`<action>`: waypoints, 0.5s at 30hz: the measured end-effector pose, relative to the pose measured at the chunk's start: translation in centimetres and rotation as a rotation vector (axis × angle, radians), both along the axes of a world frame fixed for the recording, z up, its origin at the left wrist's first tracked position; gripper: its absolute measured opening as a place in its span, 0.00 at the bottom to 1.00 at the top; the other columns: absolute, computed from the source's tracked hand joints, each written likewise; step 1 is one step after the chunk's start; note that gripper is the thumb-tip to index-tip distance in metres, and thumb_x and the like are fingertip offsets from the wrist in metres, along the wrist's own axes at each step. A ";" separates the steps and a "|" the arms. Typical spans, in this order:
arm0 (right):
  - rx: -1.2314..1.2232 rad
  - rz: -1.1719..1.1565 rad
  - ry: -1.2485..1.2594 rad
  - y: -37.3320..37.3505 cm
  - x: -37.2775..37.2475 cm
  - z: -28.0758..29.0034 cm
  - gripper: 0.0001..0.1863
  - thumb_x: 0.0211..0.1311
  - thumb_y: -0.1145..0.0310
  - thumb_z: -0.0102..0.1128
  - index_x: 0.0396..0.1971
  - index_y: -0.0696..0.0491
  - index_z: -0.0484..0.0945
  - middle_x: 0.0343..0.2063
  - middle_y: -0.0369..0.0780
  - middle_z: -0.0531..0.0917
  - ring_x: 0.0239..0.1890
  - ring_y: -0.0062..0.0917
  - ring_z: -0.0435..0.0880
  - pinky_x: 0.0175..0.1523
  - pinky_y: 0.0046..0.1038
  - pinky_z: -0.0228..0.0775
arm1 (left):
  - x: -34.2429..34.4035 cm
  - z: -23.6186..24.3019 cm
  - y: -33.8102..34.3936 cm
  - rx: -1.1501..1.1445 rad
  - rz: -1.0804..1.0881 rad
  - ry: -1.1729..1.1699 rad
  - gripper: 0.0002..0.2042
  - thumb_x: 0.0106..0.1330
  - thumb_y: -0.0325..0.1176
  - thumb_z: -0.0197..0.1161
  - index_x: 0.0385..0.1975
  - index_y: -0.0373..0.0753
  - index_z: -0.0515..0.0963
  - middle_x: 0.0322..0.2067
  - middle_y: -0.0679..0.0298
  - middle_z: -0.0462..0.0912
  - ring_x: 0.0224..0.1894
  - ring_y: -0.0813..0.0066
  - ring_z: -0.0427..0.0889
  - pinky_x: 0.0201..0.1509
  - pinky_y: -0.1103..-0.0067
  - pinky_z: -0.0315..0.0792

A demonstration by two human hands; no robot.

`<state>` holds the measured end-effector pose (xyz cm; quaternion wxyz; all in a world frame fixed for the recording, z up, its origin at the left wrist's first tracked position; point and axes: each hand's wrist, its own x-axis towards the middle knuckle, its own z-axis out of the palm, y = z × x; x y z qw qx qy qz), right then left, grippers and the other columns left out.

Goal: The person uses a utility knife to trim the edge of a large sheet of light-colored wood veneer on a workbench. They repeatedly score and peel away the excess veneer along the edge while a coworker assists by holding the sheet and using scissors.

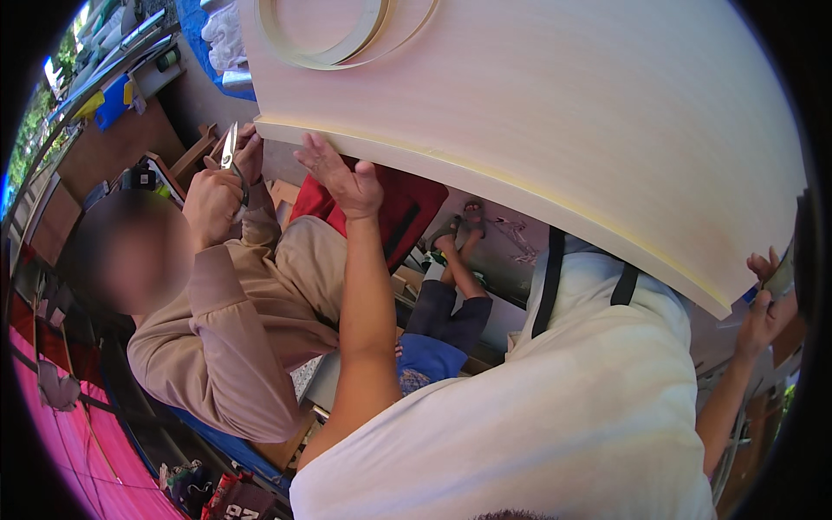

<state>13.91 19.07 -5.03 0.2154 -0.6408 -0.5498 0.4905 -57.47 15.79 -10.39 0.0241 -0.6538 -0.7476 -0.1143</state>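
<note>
A large pale board [537, 113] lies before me, with a light strip of edging [485, 182] along its near edge. My left hand [342, 178] is open against that edge near the left corner, its palm and fingers spread. At the far right, my right hand [757, 322] is beside the board's right end, fingers bent around something greyish that I cannot make out. A coil of pale edging strip [321, 61] rests on top of the board. To my left, a co-worker's hand [212, 204] holds scissors [230, 147], blades up, close to the board's corner.
The co-worker in a tan top [234, 347] is close to my left arm. Beyond, another person in a blue shirt [431, 360] is low down below the board. A red cloth-like item [407, 204] lies under the edge. Wooden pieces [195, 152] stand at the left.
</note>
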 end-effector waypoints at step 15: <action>0.127 0.005 -0.039 1.2 -0.7 1.7 0.42 0.74 0.43 0.57 0.67 0.68 0.68 0.53 0.51 0.83 0.57 0.37 0.83 0.67 0.40 0.71 | -1.9 0.7 -0.4 -0.096 -0.085 0.028 0.48 0.71 0.75 0.34 0.73 0.37 0.65 0.73 0.51 0.65 0.79 0.34 0.47 0.80 0.47 0.36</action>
